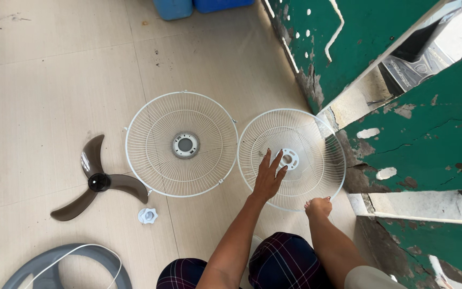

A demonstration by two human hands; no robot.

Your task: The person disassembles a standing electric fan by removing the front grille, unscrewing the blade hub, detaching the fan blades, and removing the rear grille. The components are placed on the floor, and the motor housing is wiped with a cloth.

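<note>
— Nearest the lens? Plaid-clad knees [282,262], then two bare forearms reaching forward.

— And the right-hand wire fan guard [292,159]? Flat on the tiled floor [54,80], straight ahead, round, so no long axis.

— Left hand [269,176]? Spread open, fingers flat on the mesh beside the hub.

— Right hand [318,206]? Nearer, clenched on the guard's near rim.

— Elsewhere? Second guard [182,144] just left; brown blade [98,181] well apart.
</note>
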